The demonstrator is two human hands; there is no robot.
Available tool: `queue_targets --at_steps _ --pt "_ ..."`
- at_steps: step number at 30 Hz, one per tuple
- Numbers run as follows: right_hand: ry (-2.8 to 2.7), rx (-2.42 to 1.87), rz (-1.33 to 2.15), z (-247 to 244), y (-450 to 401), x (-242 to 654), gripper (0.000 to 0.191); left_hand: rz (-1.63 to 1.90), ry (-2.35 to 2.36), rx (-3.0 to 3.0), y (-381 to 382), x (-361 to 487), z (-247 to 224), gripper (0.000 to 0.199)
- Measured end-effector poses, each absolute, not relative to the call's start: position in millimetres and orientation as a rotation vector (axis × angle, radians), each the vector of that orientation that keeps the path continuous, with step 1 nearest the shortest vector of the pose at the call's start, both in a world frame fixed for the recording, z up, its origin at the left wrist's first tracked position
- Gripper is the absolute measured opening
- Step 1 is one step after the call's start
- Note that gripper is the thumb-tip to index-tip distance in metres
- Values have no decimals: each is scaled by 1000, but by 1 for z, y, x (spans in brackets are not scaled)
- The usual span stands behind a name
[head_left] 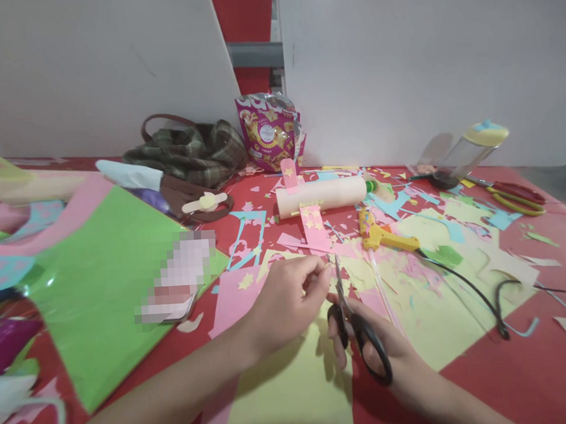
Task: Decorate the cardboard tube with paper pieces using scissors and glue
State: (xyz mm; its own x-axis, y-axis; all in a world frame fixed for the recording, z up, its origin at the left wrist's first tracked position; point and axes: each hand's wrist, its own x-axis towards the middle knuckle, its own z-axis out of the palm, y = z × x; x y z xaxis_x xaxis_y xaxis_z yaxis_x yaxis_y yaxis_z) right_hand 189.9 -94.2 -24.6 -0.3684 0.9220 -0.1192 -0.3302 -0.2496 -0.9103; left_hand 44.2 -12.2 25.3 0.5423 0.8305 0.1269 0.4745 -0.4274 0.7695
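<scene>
My right hand (374,334) grips a pair of black-handled scissors (374,350), thumb and fingers through the loops, blades pointing away from me. Just left of the blade tips, my left hand (295,294) is closed in a pinch; what sits between its fingertips is too small to make out. Below both hands lie a yellow paper sheet (294,390) and a pink sheet (231,298) with a small yellow star (245,281) on it. Beyond the hands is a cream paper tube (327,196) with pink star-dotted strips (314,226) on it.
A yellow glue gun (385,239) with a black cord lies to the right, among paper scraps. Green sheets (101,293) bear a phone (179,279) on the left. Behind stand a purple snack bag (271,133), a plaid bag (187,147) and a clear tilted container (471,152). Red-and-yellow-handled tools (517,197) lie far right.
</scene>
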Motion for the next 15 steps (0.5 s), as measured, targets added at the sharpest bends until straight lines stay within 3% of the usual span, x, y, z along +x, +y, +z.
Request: queue_targets --at_steps 15 --pt "-1079 -890 1752 -26 -94 189 55 664 1064 2011 -15 46 25 28"
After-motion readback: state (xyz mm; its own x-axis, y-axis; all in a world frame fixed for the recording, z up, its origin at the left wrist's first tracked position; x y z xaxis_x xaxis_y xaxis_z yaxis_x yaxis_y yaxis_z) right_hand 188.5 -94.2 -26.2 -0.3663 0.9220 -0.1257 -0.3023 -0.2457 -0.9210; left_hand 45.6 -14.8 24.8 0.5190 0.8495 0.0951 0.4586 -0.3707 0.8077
